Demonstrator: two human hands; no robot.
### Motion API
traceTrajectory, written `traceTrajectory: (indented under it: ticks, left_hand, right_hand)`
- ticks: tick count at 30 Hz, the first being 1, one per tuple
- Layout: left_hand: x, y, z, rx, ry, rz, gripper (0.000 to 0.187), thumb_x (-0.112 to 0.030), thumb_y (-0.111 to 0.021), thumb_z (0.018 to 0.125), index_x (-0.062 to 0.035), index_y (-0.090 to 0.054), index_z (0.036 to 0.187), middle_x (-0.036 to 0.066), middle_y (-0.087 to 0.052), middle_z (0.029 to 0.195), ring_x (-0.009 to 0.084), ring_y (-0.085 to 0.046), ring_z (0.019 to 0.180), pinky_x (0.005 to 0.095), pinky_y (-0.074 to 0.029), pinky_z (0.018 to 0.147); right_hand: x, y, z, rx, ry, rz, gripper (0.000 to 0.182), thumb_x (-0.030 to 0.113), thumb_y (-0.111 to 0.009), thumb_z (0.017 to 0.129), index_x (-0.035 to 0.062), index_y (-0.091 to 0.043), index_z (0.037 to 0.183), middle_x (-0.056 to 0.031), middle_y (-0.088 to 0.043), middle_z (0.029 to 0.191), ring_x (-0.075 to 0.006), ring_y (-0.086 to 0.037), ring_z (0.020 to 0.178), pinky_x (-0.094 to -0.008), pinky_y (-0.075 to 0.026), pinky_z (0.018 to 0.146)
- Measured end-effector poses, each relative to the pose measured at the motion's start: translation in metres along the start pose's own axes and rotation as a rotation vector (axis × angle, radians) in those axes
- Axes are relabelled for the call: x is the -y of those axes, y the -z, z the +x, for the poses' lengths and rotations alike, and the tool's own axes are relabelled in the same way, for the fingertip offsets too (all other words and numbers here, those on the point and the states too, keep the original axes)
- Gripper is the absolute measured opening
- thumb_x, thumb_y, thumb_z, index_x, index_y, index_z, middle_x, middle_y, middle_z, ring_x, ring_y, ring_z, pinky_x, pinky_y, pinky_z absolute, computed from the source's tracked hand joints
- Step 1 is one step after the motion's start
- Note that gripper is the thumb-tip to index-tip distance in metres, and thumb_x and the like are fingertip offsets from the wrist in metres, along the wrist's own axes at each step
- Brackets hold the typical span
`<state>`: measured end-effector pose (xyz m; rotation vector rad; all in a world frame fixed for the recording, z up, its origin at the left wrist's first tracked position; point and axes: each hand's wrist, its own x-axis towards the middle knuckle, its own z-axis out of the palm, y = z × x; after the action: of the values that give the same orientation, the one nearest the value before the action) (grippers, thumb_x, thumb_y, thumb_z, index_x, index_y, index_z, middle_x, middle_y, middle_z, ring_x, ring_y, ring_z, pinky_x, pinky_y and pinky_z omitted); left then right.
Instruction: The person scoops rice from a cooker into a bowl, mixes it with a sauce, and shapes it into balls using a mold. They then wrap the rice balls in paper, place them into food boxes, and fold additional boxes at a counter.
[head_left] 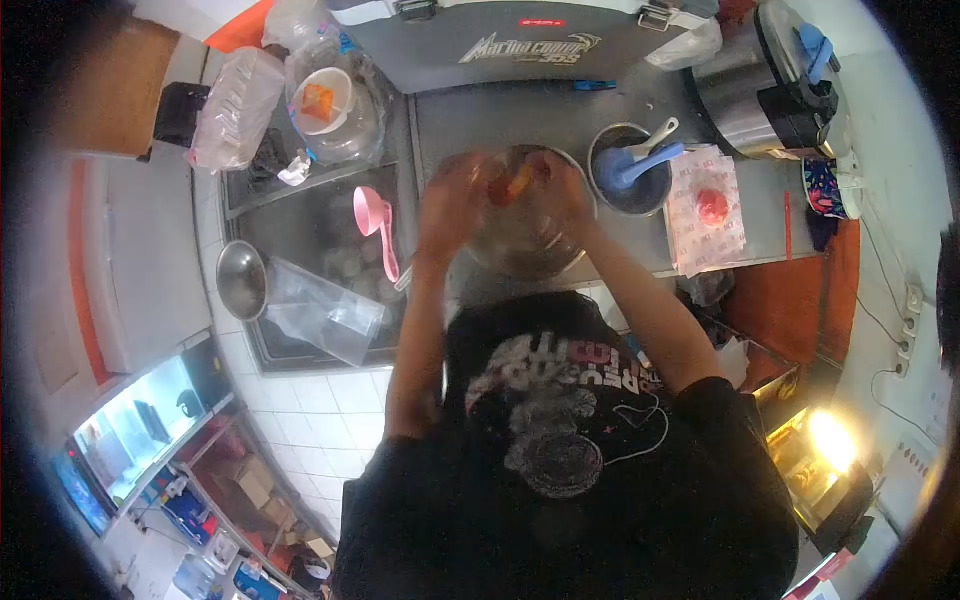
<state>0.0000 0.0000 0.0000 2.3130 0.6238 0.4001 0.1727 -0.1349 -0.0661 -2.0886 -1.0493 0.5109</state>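
Note:
Both hands are over a wide metal bowl [525, 245] on the counter, blurred by motion. My left hand [452, 200] is at the bowl's left rim, fingers curled inward. My right hand [566, 195] reaches in from the right, its fingers also bent toward the middle. Between the fingertips a small reddish-orange thing [519, 181] shows; its kind is too smeared to make out. To the right stands a smaller metal pot [603, 165] with a blue ladle-like utensil [632, 170] and a white-handled utensil [661, 131] in it.
A pink lump [712, 207] lies on a stack of printed paper [698, 252]. On the left are a pink scoop [373, 212], a steel bowl [242, 280] and a clear plastic bag [325, 315]. Behind stand a grey cooler box [500, 75] and a steel pot-like appliance [735, 85].

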Motion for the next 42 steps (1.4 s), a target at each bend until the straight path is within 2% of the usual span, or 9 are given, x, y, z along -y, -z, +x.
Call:
traceTrajectory:
  ticks: [8, 11, 13, 18, 30, 34, 39, 41, 42]
  left_hand:
    - [-0.013, 0.039, -0.056, -0.15, 0.361, -0.265, 0.031, -0.008, -0.065, 0.087, -0.0037, -0.06, 0.117, 0.01, -0.063, 0.114, 0.019, -0.064, 0.097, 0.0293, -0.055, 0.081]
    - [-0.011, 0.023, -0.067, -0.094, 0.383, -0.476, 0.03, -0.009, -0.065, 0.088, -0.0056, -0.061, 0.118, 0.01, -0.063, 0.115, 0.0171, -0.063, 0.099, 0.0286, -0.054, 0.081]
    - [-0.037, 0.015, -0.062, 0.148, 0.374, -0.329, 0.031, -0.01, -0.064, 0.089, -0.0052, -0.06, 0.12, 0.009, -0.063, 0.115, 0.0164, -0.062, 0.098, 0.0285, -0.052, 0.08]
    - [-0.091, -0.02, -0.03, 0.803, 0.276, -0.264, 0.041, -0.02, -0.06, 0.093, -0.0057, -0.052, 0.131, 0.009, -0.063, 0.111, 0.0171, -0.061, 0.098, 0.0301, -0.051, 0.075]
    - [-0.327, -0.187, 0.061, 0.914, 0.508, -0.229, 0.048, -0.018, -0.058, 0.094, -0.0042, -0.042, 0.137, 0.013, -0.065, 0.103, 0.0192, -0.065, 0.088, 0.0313, -0.053, 0.081]
    - [-0.358, -0.228, 0.082, 0.969, 0.619, -0.178, 0.05, -0.015, -0.059, 0.093, -0.0026, -0.041, 0.138, 0.013, -0.064, 0.106, 0.02, -0.063, 0.093, 0.0329, -0.049, 0.088]
    - [-0.425, -0.252, 0.103, 0.782, 0.5, 0.035, 0.052, -0.021, -0.059, 0.094, -0.0036, -0.04, 0.139, 0.012, -0.063, 0.103, 0.019, -0.061, 0.097, 0.0314, -0.047, 0.089]
    - [-0.441, -0.25, 0.101, 0.835, 0.442, -0.028, 0.052, -0.022, -0.059, 0.093, -0.0041, -0.041, 0.138, 0.013, -0.063, 0.105, 0.0189, -0.061, 0.098, 0.0312, -0.047, 0.089]
    - [-0.434, -0.245, 0.098, 0.805, 0.455, -0.019, 0.052, -0.022, -0.059, 0.093, -0.0041, -0.041, 0.138, 0.013, -0.063, 0.105, 0.0189, -0.061, 0.098, 0.0312, -0.047, 0.089]
  right_hand:
    - [-0.023, 0.014, -0.016, -0.003, -0.409, 1.13, 0.02, 0.01, -0.055, 0.091, -0.0023, -0.061, 0.106, -0.0118, -0.065, 0.102, -0.0222, -0.065, 0.092, -0.0329, -0.053, 0.082]
    - [-0.052, 0.03, -0.045, -0.193, -0.018, 0.614, 0.018, 0.011, -0.055, 0.092, -0.0002, -0.062, 0.104, -0.0112, -0.065, 0.103, -0.0209, -0.063, 0.096, -0.0324, -0.052, 0.088]
    - [-0.023, 0.113, -0.099, -0.176, -0.604, 1.857, 0.017, 0.012, -0.053, 0.093, 0.0021, -0.062, 0.104, -0.0106, -0.065, 0.103, -0.0206, -0.062, 0.098, -0.0318, -0.05, 0.091]
    - [-0.139, 0.203, -0.235, -0.66, -0.167, 1.141, 0.018, 0.016, -0.055, 0.093, 0.0033, -0.062, 0.104, -0.0102, -0.065, 0.102, -0.0189, -0.062, 0.094, -0.0304, -0.05, 0.083]
    - [-0.635, 0.245, -0.48, -1.787, -1.029, 1.173, 0.038, 0.035, -0.051, 0.092, 0.0023, -0.053, 0.111, -0.0085, -0.058, 0.085, -0.0217, -0.059, 0.076, -0.0354, -0.049, 0.056]
    - [-0.722, 0.198, -0.522, -1.273, -1.097, 0.905, 0.067, 0.062, -0.041, 0.086, 0.0023, -0.054, 0.114, -0.0113, -0.058, 0.093, -0.0285, -0.061, 0.08, -0.043, -0.051, 0.062]
    - [-0.658, 0.219, -0.517, -1.371, -0.327, 1.975, 0.091, 0.08, -0.039, 0.072, 0.0002, -0.056, 0.111, -0.017, -0.059, 0.111, -0.0308, -0.062, 0.085, -0.0439, -0.051, 0.065]
    - [-0.627, 0.26, -0.514, -0.811, -0.059, 2.127, 0.081, 0.073, -0.045, 0.077, 0.0008, -0.056, 0.113, -0.0161, -0.061, 0.11, -0.0279, -0.063, 0.086, -0.041, -0.052, 0.066]
    - [-0.606, 0.271, -0.5, -0.844, -0.531, 1.66, 0.069, 0.063, -0.049, 0.082, 0.0013, -0.057, 0.112, -0.0141, -0.062, 0.105, -0.0255, -0.063, 0.085, -0.0389, -0.052, 0.065]
